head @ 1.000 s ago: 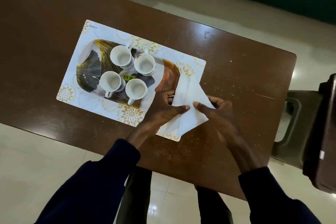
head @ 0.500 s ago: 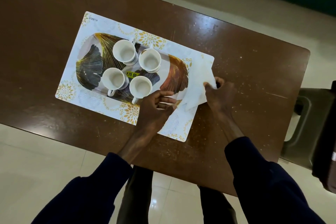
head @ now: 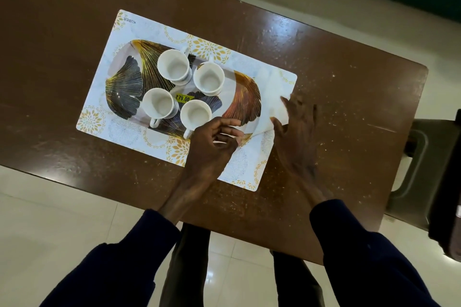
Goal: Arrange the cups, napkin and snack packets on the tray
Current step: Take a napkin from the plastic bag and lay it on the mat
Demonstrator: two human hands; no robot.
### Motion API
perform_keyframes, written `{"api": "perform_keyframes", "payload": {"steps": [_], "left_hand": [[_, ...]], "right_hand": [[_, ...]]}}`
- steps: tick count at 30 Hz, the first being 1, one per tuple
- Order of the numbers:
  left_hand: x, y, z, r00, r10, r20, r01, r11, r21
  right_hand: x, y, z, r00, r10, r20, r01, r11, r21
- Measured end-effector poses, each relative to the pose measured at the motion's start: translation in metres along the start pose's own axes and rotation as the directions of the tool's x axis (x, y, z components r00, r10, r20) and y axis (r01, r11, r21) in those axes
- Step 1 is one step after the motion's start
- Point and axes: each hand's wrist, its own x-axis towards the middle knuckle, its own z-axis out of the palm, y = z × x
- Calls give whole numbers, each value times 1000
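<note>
Several white cups (head: 173, 67) stand empty and upright in a cluster on the oval leaf-patterned tray (head: 124, 77), around a yellow price sticker. The tray rests on a white placemat (head: 119, 129). A folded white napkin (head: 270, 93) lies at the tray's right end, over its rim and the mat. My right hand (head: 296, 129) lies flat, fingers spread, on the napkin's right edge. My left hand (head: 212, 142) hovers with curled fingers over the tray's near right rim, just beside the nearest cup, holding nothing. No snack packets are in view.
The brown table (head: 336, 97) carries the mat; its near edge runs across the lower part of the view, with pale floor tiles below. A dark plastic chair (head: 419, 164) stands off the table's right end.
The napkin went from held and folded between both hands near the mat's front to lying at the tray's right end. My left hand let go; my right hand flattened onto it.
</note>
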Motion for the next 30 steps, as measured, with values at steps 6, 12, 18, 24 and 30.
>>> {"api": "perform_keyframes", "payload": {"steps": [6, 12, 18, 24, 30], "left_hand": [[3, 2, -6, 998, 57, -2, -57, 997, 45], [1, 2, -8, 996, 86, 28, -88, 994, 66], [-2, 4, -8, 995, 94, 35, -96, 993, 72], [-3, 7, -7, 996, 87, 36, -89, 992, 85], [-3, 10, -5, 995, 88, 42, -92, 991, 101]], "right_hand": [[3, 1, 6, 990, -2, 141, 1, 1000, 10], [11, -9, 4, 984, -9, 179, 3, 999, 36], [11, -4, 5, 991, -17, 136, 8, 998, 68], [11, -3, 9, 991, -4, 133, -5, 998, 66], [12, -7, 1, 985, -34, 169, 21, 997, 81]]}}
